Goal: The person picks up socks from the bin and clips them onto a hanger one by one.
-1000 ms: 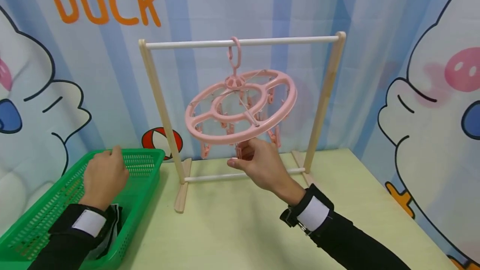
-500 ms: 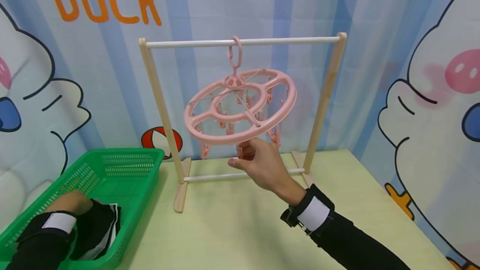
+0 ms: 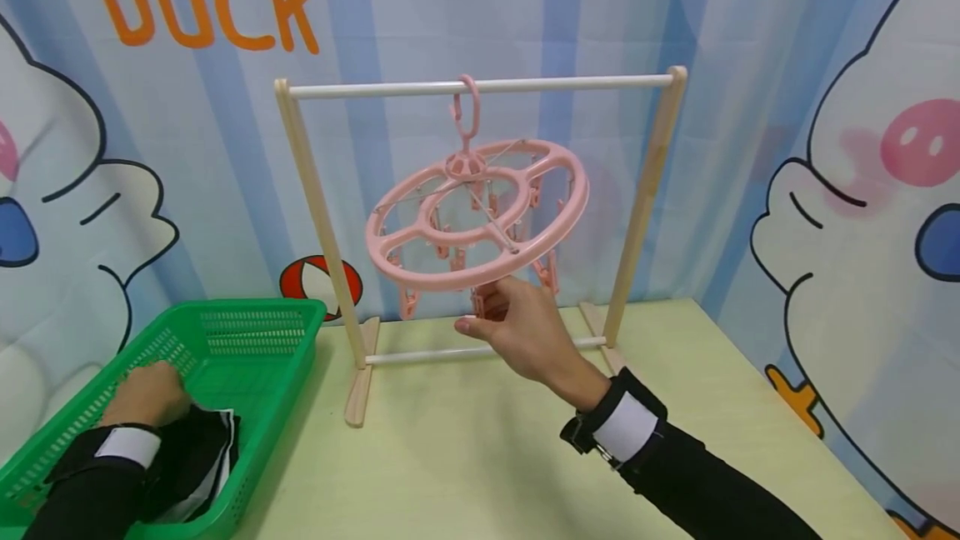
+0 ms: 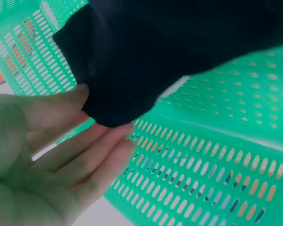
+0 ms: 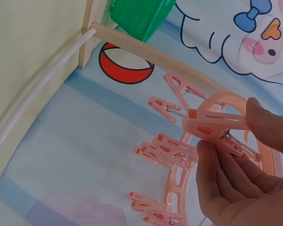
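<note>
My left hand (image 3: pixel 150 394) is down inside the green basket (image 3: pixel 296 365) at the left. In the left wrist view its thumb and fingertips pinch an edge of a black cloth (image 4: pixel 132 61), whose exact kind I cannot tell. White stripes show on the dark fabric (image 3: pixel 191 457) in the basket. My right hand (image 3: pixel 525 327) pinches a pink clothespin (image 5: pixel 217 123) below the near rim of a round pink clip hanger (image 3: pixel 465 277). The hanger is hooked over the white top bar (image 3: pixel 360 90) and tilts, its near left side lower.
A wooden-legged rack (image 3: pixel 648 198) stands on the pale yellow table (image 3: pixel 420 473), with a white lower bar (image 3: pixel 435 353). Several other pink clothespins (image 5: pixel 165 150) dangle from the hanger. Behind hangs a blue striped curtain (image 3: pixel 615 15) with cartoon prints.
My left hand has come down and leftward from above the basket to the black cloth, then risen slightly. The right hand keeps its hold on the clothespin.
</note>
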### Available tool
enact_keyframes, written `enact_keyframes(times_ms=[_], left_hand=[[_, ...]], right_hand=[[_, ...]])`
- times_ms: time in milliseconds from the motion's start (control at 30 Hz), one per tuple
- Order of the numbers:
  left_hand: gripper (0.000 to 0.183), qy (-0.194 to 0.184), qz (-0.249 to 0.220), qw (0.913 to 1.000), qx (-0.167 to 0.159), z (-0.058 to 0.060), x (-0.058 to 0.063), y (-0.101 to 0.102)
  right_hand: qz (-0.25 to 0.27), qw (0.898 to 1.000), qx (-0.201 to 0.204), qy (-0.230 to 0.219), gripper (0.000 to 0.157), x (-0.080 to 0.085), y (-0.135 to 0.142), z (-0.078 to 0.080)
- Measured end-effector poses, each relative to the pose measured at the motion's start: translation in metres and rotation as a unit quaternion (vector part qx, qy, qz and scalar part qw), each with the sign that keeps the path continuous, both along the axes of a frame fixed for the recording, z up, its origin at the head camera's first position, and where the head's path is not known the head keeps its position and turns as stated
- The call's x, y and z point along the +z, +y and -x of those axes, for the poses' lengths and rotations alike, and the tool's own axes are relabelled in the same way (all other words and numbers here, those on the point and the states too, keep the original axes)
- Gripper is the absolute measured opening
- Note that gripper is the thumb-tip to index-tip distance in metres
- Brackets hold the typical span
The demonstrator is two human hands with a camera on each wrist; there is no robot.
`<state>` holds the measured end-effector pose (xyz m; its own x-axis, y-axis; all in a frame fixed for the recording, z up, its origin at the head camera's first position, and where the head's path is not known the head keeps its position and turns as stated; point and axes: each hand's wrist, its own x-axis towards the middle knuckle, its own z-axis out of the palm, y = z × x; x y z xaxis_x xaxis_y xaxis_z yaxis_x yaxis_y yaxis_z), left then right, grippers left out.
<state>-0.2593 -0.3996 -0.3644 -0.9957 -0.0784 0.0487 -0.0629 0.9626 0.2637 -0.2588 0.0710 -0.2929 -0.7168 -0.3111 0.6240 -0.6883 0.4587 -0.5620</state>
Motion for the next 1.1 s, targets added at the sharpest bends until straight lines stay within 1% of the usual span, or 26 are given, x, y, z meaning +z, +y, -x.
enact_keyframes(times_ms=[100, 167, 200, 333, 400, 433, 533, 600, 667, 733, 767, 867, 967, 1033, 1100], left_hand=[[0.039, 0.051, -0.001, 0.9987, 0.0, -0.002, 0.0, 0.002], [0.037, 0.064, -0.011, 0.9979, 0.005, -0.002, 0.001, 0.004], [0.035, 0.064, -0.015, 0.9978, 0.006, -0.003, 0.002, 0.005], [0.037, 0.07, -0.025, 0.9969, -0.024, -0.005, 0.005, 0.011], [0.041, 0.079, -0.026, 0.9956, -0.043, -0.006, 0.008, 0.014], [0.043, 0.09, -0.024, 0.9942, -0.055, -0.006, 0.01, 0.015], [0.046, 0.109, -0.016, 0.9915, -0.068, -0.005, 0.018, 0.02], [0.04, 0.115, -0.003, 0.9905, -0.076, -0.002, 0.026, 0.025], [0.027, 0.114, 0.012, 0.99, -0.081, 0.001, 0.034, 0.032], [0.01, 0.114, 0.02, 0.9899, -0.082, 0.003, 0.044, 0.04], [0.006, 0.125, 0.023, 0.9883, -0.085, 0.003, 0.049, 0.046], [0.008, 0.169, 0.021, 0.9808, -0.094, 0.0, 0.064, 0.066], [0.011, 0.223, 0.02, 0.9684, -0.11, -0.009, 0.081, 0.094], [0.011, 0.246, 0.02, 0.9613, -0.121, -0.015, 0.09, 0.115], [0.011, 0.262, 0.015, 0.9558, -0.132, -0.021, 0.098, 0.138]], right_hand=[[0.001, 1.0, -0.005, -0.001, 0.022, 0.0, 0.001, 0.0], [0.002, 1.0, -0.007, -0.004, 0.022, -0.001, 0.001, 0.0], [0.003, 1.0, -0.007, -0.005, 0.022, -0.001, 0.001, 0.0], [0.003, 1.0, -0.005, -0.008, 0.022, -0.002, 0.0, 0.001], [0.004, 1.0, -0.004, -0.007, 0.022, -0.002, -0.001, 0.001], [0.004, 1.0, -0.004, -0.008, 0.022, -0.002, -0.001, 0.001], [0.004, 1.0, -0.005, -0.005, 0.022, -0.001, 0.0, 0.001], [0.005, 1.0, -0.006, -0.002, 0.022, 0.0, 0.0, 0.002], [0.007, 1.0, -0.004, 0.003, 0.022, 0.0, 0.001, 0.002], [0.01, 1.0, -0.003, 0.005, 0.021, 0.0, 0.001, 0.002], [0.01, 1.0, -0.002, 0.004, 0.021, 0.0, 0.001, 0.002], [0.011, 1.0, 0.0, 0.004, 0.021, -0.001, 0.0, 0.001], [0.013, 1.0, -0.002, 0.008, 0.02, -0.001, 0.0, 0.001], [0.017, 1.0, -0.003, 0.01, 0.02, -0.001, 0.0, 0.002], [0.02, 1.0, -0.003, 0.011, 0.021, -0.001, 0.0, 0.002]])
